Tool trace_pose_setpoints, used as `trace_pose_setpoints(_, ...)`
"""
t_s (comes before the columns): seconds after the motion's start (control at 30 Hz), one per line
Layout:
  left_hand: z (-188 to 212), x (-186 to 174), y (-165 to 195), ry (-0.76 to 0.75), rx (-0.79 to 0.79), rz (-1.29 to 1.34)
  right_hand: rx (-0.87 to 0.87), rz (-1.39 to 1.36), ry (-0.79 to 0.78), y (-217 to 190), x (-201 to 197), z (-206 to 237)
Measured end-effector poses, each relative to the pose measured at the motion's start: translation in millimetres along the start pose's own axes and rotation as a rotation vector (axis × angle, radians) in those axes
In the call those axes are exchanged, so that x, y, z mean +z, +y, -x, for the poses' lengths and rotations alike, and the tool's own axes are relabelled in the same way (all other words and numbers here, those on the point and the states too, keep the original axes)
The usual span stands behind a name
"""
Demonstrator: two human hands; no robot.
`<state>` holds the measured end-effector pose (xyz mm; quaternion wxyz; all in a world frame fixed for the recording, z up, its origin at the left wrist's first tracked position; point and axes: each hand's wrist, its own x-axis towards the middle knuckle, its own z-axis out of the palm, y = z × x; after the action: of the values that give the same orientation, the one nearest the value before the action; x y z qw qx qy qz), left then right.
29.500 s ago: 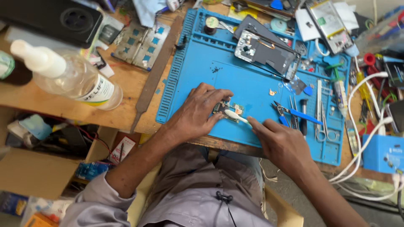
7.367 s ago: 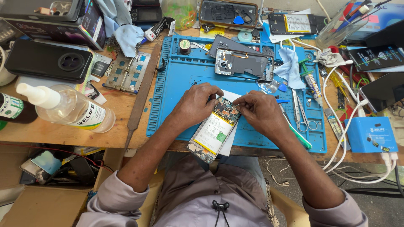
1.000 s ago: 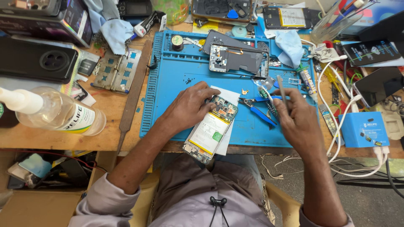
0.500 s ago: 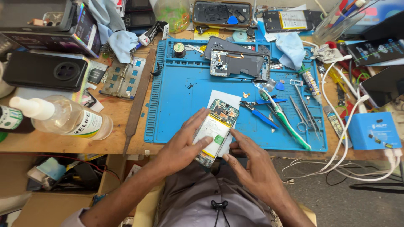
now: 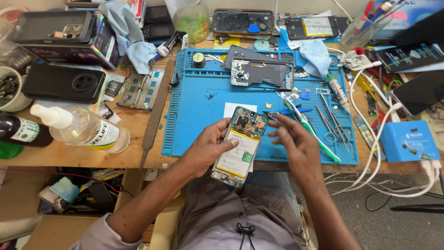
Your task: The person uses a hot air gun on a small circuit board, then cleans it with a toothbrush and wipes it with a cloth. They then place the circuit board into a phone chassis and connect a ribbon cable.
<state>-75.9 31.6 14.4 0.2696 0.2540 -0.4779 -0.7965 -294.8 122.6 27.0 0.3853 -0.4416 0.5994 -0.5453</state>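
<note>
Resting in left fingers (image 5: pixel 221 139): opened phone (image 5: pixel 240 146)

Phone repair workshop, blue repair mat (image 5: pixel 199 111), opened phones, tweezers (image 5: pixel 329 121)

A bright blue work mat (image 5: pixel 203 111) with a ribbed left border covers the middle of the brown wooden bench (image 5: pixel 138 139). The opened phone (image 5: pixel 240 146) shows a white and yellow battery under a dark green board. A white paper slip (image 5: pixel 233 109) lies on the mat. Near the mat's back edge sits a grey phone frame (image 5: pixel 261 74). A green-handled tool (image 5: pixel 319 139) and blue-handled cutters (image 5: pixel 289 112) lie toward its right edge. By the bench's left edge stand a clear spray bottle (image 5: pixel 88 132) with a white nozzle and a black phone case (image 5: pixel 64 83). A pale blue cloth (image 5: pixel 317 53) lies at the back, a blue box (image 5: pixel 407 141) at the right edge with white cables (image 5: pixel 370 157).
</note>
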Motion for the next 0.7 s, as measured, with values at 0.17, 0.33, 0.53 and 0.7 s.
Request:
trace_pose_setpoints(0.17, 5, 16, -4, 0.006, 0.081, 0.028, 0.038, -0.082, -0.132, -2, -3, -35)
trace_pose_setpoints(0.33, 2, 14, 7, 0.038, 0.099, -0.130, -0.001, -0.026, -0.226, -3, 2, -40)
trace_pose_setpoints(0.53, -13, 9, 12, 0.117, 0.226, -0.553, -0.003, 0.010, -0.244, -6, 0, -33)
trace_pose_setpoints(0.7, -13, 14, 7, 0.194, 0.323, -0.549, -0.049, -0.086, -0.224, -7, 4, -23)
